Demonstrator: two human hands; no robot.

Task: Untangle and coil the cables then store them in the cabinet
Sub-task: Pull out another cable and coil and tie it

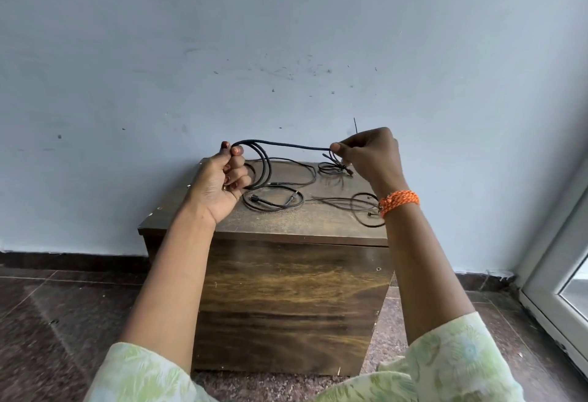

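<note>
I am looking down at a dark wooden cabinet (286,290) standing against a pale blue wall (286,35), and I am working across from the left. My left hand (224,180) is clenching round several gathered loops of a black braided cable (286,144), the loops hanging down past the fingers toward the cabinet top. From there one length of that cable is running level through the air to my right hand (370,155), which is pinching it between thumb and fingertips; an orange braided wristband (397,202) is sitting on that wrist. Below the hands, more thin black cables (276,202) are lying loose on the cabinet top: one rough ring near the middle, a small tight bundle (334,167) toward the back right, and another loop partly hidden behind my right wrist. I cannot tell whether the tail of the held cable is still caught up with those lying on top. At the far right a white door frame (556,258) is edging into view. I judge that I am in the coiling step on the first cable, with the rest not yet coiled and nothing stored. The next move, as I read it, calls for bringing the right hand across to lay another turn into the left hand's grip, keeping the loops even and feeding slack gently so that a snag below is not dragging the other cables off the top.
</note>
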